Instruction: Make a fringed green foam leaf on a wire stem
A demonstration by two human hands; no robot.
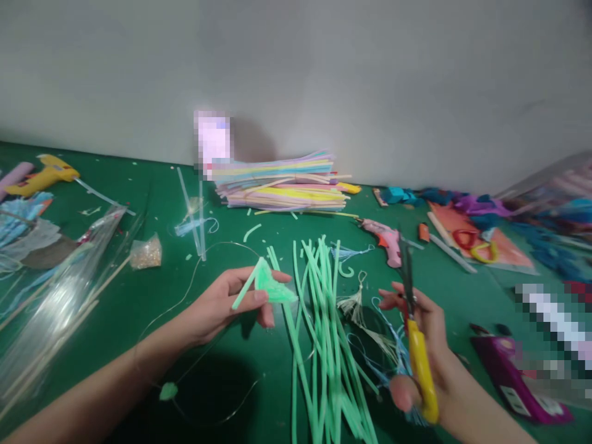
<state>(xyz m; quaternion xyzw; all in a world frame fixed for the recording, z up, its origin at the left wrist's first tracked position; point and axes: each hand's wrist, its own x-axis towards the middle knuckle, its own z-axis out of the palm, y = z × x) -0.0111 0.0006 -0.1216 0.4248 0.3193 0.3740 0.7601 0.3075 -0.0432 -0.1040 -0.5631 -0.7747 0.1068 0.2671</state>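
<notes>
Between the thumb and fingers of my left hand (235,299) is a small bright green craft piece (272,285), roughly triangular, with one straight end sticking out to the lower left. My right hand (432,333) grips a pair of scissors (420,364) by its yellow handles, dark blades pointing up and away from the green piece. Long green strips (326,345), which look like pipe cleaners, lie in a loose bundle between my hands. Below my left forearm, a small green piece (168,391) sits along a thin, looping wire.
Pastel pipe-cleaner bundles (282,185) lie against the wall. A pink glue gun (386,237) rests at centre right, a yellow glue gun (50,176) at far left. Tassels (354,302), a bag of beads (147,251), clear wrapping (78,296) and a purple package (513,370) lie around the green table.
</notes>
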